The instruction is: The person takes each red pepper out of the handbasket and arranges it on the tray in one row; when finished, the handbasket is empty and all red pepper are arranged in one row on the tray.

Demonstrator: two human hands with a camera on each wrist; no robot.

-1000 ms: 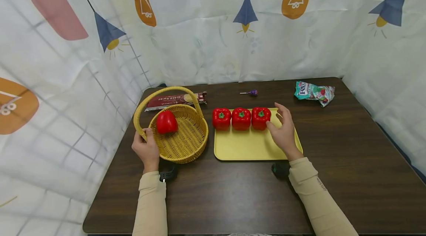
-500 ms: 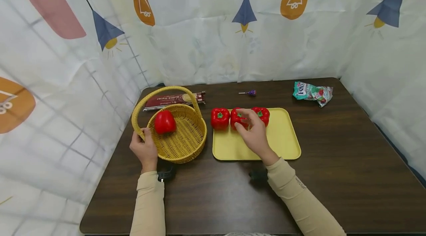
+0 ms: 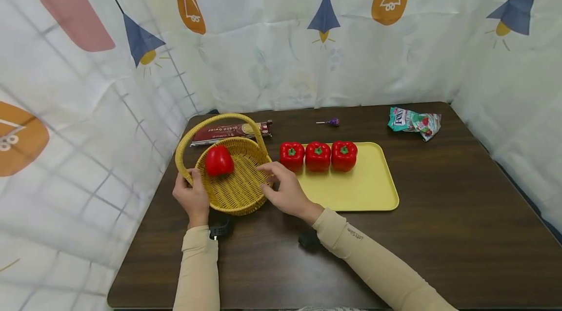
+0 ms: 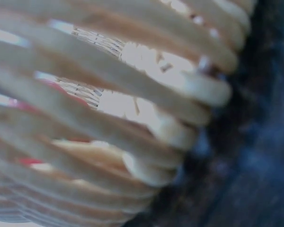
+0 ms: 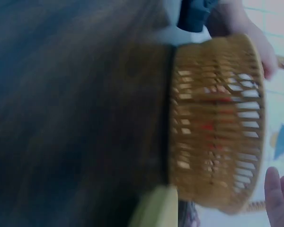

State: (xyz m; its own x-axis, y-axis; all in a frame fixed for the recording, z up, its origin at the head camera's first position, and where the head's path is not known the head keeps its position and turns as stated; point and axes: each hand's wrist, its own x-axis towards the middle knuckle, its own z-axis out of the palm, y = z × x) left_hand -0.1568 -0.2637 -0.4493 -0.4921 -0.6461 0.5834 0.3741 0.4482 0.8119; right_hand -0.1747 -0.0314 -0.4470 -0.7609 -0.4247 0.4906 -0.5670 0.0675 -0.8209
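My left hand (image 3: pixel 191 199) grips the yellow wicker basket (image 3: pixel 239 208) at its left side, where the tall handle (image 3: pixel 184 143) meets the rim. One red bell pepper (image 3: pixel 219 161) lies tipped inside the basket. My right hand (image 3: pixel 287 193) hovers at the basket's right rim, fingers loosely bent and holding nothing. Behind it, a row of red bell peppers (image 3: pixel 318 157) stands upright along the back of a yellow tray (image 3: pixel 351 194). Close up in the left wrist view is the basket's weave (image 4: pixel 109 94). The right wrist view catches fingertips (image 5: pixel 275 196) beside the basket wall (image 5: pixel 217 118).
Behind the basket lies a dark red spaghetti packet (image 3: pixel 219 133). A purple-headed lollipop (image 3: pixel 334 122) sits at the table's back, with a green candy bag (image 3: pixel 414 122) farther right. A patterned white curtain (image 3: pixel 281 67) hangs around the dark wooden table (image 3: pixel 272 272).
My right hand has swept left from the tray's right end, past the peppers, to the basket's right rim, carrying nothing. My left hand has kept its hold on the basket.
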